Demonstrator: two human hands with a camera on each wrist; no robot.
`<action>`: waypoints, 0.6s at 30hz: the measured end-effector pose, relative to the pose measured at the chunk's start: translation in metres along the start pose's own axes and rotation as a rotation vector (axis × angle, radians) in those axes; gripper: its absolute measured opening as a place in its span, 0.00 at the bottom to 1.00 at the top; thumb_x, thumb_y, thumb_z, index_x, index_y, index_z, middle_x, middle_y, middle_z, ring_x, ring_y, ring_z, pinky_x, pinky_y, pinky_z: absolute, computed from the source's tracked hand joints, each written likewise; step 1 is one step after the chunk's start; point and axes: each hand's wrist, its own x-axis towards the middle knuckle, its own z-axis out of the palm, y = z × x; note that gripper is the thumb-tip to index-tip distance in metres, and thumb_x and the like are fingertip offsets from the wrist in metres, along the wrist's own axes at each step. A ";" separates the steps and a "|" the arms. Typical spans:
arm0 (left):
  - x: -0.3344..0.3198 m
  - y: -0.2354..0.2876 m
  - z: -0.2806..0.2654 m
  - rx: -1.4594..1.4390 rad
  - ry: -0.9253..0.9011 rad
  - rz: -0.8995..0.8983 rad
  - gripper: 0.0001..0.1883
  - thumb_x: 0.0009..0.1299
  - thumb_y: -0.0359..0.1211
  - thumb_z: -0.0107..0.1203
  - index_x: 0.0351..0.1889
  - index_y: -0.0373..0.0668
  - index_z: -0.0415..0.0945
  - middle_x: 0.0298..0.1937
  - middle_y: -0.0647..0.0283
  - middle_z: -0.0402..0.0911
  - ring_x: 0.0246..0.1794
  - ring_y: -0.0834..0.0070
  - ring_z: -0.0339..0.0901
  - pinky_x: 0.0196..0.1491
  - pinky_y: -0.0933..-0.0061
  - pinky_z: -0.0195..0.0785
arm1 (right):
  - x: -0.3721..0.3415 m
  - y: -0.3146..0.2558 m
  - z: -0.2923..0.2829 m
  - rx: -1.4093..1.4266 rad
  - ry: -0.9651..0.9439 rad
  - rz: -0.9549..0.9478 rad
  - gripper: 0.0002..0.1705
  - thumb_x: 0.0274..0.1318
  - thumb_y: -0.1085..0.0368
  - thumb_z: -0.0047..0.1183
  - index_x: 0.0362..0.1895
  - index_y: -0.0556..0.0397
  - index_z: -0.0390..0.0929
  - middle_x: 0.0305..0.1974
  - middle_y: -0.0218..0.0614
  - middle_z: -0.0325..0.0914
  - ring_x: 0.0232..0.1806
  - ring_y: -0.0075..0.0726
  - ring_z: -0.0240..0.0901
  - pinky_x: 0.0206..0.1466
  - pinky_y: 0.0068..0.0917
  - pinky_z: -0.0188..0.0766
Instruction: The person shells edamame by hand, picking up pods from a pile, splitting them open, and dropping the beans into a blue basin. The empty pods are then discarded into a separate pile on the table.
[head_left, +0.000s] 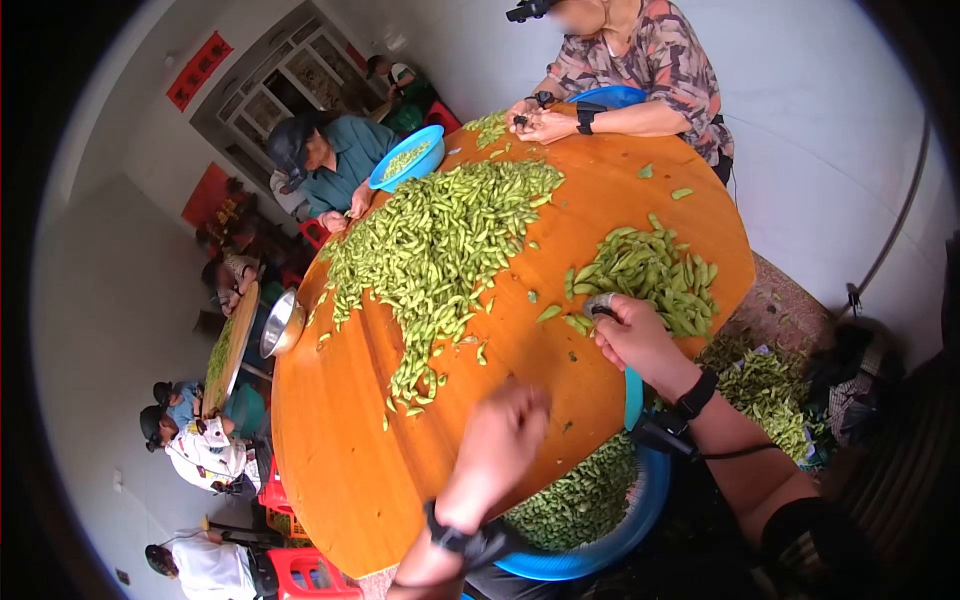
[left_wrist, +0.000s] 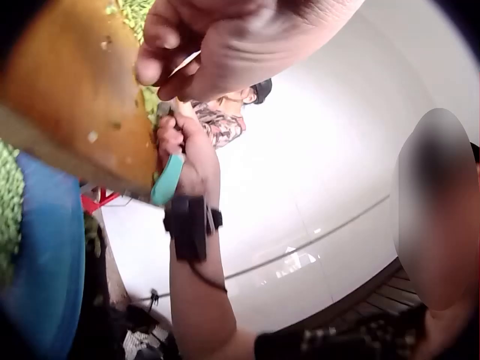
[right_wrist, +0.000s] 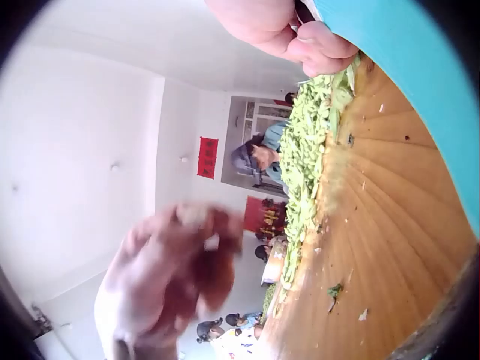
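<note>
My right hand (head_left: 640, 340) grips a teal-handled tool (head_left: 633, 398). Its handle sticks out below the hand, and a rounded metal end shows ahead of the fingers, beside a small pile of green bean pods (head_left: 650, 275). In the right wrist view the teal handle (right_wrist: 420, 82) looms large past the curled fingers. My left hand (head_left: 495, 450), blurred, hovers over the near edge of the round wooden table (head_left: 340, 430). Its fingers (left_wrist: 154, 56) are loosely curled in the left wrist view, with nothing visible between them. A larger heap of pods (head_left: 440, 235) covers the table's middle.
Below the near edge stands a blue tub (head_left: 655, 500) full of shelled green beans. Discarded pods (head_left: 765, 395) lie on the floor to the right. Two people sit across the table, near a blue basin (head_left: 415, 160). A metal bowl (head_left: 283, 325) is beyond the left edge.
</note>
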 end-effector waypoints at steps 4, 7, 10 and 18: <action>0.095 -0.024 0.035 0.218 0.128 0.048 0.09 0.65 0.32 0.57 0.35 0.34 0.80 0.33 0.50 0.81 0.33 0.59 0.80 0.39 0.66 0.71 | -0.001 -0.003 0.000 0.051 0.002 -0.032 0.08 0.63 0.69 0.40 0.43 0.57 0.70 0.23 0.29 0.69 0.15 0.19 0.62 0.16 0.21 0.61; 0.123 -0.036 0.072 0.383 0.022 -0.018 0.11 0.64 0.35 0.58 0.35 0.35 0.80 0.34 0.48 0.81 0.35 0.53 0.79 0.40 0.64 0.71 | -0.004 -0.007 -0.005 0.037 0.000 -0.023 0.06 0.62 0.69 0.41 0.40 0.56 0.69 0.23 0.29 0.69 0.16 0.19 0.63 0.16 0.21 0.61; 0.119 -0.029 0.074 0.288 0.080 -0.001 0.11 0.62 0.35 0.59 0.36 0.35 0.79 0.34 0.48 0.81 0.36 0.51 0.79 0.41 0.63 0.71 | -0.003 -0.004 -0.006 0.044 -0.041 -0.034 0.05 0.62 0.68 0.41 0.39 0.55 0.68 0.22 0.27 0.69 0.17 0.19 0.65 0.17 0.20 0.63; 0.076 -0.028 0.060 0.043 0.064 -0.002 0.06 0.67 0.29 0.56 0.39 0.36 0.77 0.28 0.54 0.81 0.27 0.69 0.79 0.32 0.71 0.70 | -0.005 -0.002 -0.005 0.072 -0.018 -0.045 0.07 0.63 0.68 0.42 0.42 0.54 0.71 0.22 0.27 0.69 0.16 0.18 0.63 0.16 0.20 0.61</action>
